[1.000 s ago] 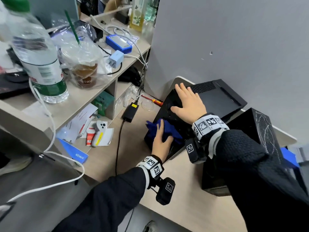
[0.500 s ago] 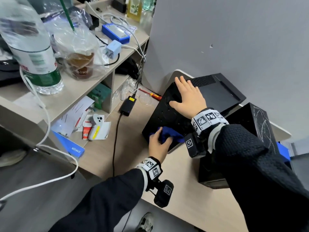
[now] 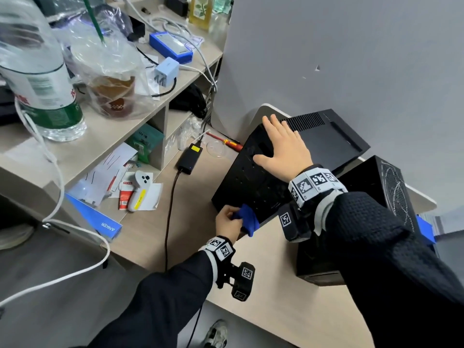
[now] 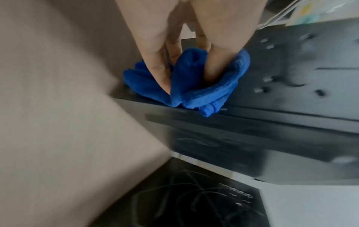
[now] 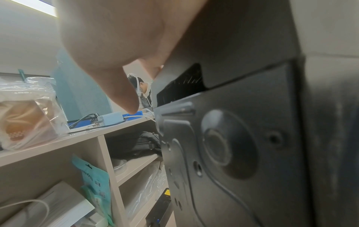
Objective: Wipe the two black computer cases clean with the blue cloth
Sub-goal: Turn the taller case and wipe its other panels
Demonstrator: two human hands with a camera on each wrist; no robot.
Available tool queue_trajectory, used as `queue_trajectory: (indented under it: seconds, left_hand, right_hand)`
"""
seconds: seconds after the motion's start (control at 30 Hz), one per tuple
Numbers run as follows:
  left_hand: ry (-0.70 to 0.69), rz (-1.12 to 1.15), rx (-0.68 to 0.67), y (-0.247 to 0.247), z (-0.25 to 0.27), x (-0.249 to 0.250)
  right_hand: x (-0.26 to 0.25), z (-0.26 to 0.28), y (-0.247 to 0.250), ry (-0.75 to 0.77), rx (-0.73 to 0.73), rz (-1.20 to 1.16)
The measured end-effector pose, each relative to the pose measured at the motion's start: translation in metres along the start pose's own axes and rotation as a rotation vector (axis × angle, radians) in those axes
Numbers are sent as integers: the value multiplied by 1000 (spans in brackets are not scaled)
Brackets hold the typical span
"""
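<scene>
A black computer case (image 3: 253, 182) lies tilted on the desk, its perforated side panel facing up. My right hand (image 3: 282, 146) rests flat on that panel near its far end, fingers straight. My left hand (image 3: 229, 223) grips the bunched blue cloth (image 3: 247, 219) at the case's near lower corner; in the left wrist view my fingers (image 4: 161, 72) pinch the blue cloth (image 4: 194, 87) against the panel's edge. The second black case (image 3: 376, 189) stands to the right, partly hidden behind my right sleeve, with scratch marks on its mesh side.
A black power brick (image 3: 188, 156) with its cable, a red screwdriver (image 3: 227, 141) and a white controller (image 3: 140, 189) lie left of the case. The shelf (image 3: 140, 126) holds a water bottle (image 3: 40, 71), a bagged cup (image 3: 113, 79) and chargers. A grey partition (image 3: 339, 54) stands behind.
My left hand has dragged the cloth down the side panel from its middle to the near lower corner. The right hand has stayed flat on the case.
</scene>
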State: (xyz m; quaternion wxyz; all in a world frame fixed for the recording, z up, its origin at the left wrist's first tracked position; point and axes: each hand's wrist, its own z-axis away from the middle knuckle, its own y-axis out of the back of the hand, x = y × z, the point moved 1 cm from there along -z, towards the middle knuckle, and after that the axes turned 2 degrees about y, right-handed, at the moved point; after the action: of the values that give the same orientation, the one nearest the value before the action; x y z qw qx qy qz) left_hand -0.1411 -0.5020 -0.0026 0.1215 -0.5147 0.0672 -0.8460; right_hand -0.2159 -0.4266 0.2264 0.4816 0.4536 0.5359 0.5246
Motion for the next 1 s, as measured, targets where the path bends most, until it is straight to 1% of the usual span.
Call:
queue_trajectory:
  seconds: [0.07, 0.1, 0.13, 0.17, 0.27, 0.3, 0.4, 0.47, 0.53, 0.6, 0.67, 0.7, 0.8, 0.83, 0.87, 0.9, 0.93, 0.97, 1.0]
  left_hand:
    - [-118, 37, -33, -5, 0, 28]
    - [-155, 39, -49, -6, -1, 36]
    - [-163, 41, -50, -6, -3, 36]
    - [-134, 53, -27, -3, -7, 30]
    - [107, 152, 62, 9, -18, -11]
    - [154, 130, 90, 14, -20, -27]
    - [204, 0, 145, 20, -28, -47]
    - [278, -43, 107, 17, -30, -40]
    - [295, 35, 114, 14, -32, -24]
    - [297, 194, 132, 10, -30, -11]
    - [357, 356, 95, 7, -25, -5]
    - [391, 393, 79, 8, -21, -7]
    - [484, 356, 35, 9, -19, -49]
    - [482, 280, 32, 8, -21, -67]
    - [472, 149, 78, 7, -21, -76]
    - [498, 88, 113, 5, -25, -83]
    - [546, 48, 100, 2, -27, -83]
    - [577, 70, 80, 2, -26, -77]
    - [586, 48, 82, 5, -22, -63]
  right_hand:
    - [-1, -2, 1, -5, 0, -8]
    - [-1, -3, 1, -4, 2, -9]
    - [0, -2, 1, -4, 2, -8]
    - [0, -1, 1, -3, 1, -9]
    - [1, 1, -1, 3, 10, -6]
    - [1, 2, -2, 5, 13, -7]
    - [1, 4, -2, 4, 26, -12]
    - [0, 5, -1, -1, 20, -14]
    - [-1, 5, -1, -8, 14, -24]
    - [-2, 7, 0, -11, 14, -32]
    - [-3, 9, -1, -11, 17, -33]
    - [-3, 9, -1, -10, 21, -32]
    - [-2, 12, -3, -3, 39, -24]
    - [-2, 13, -3, -2, 39, -27]
    - [-2, 13, -4, 1, 39, -31]
    - [-1, 13, -4, 5, 43, -30]
    - [-1, 12, -4, 7, 44, -30]
    - [-1, 13, -3, 7, 41, -31]
    - [-1, 13, -3, 7, 40, -31]
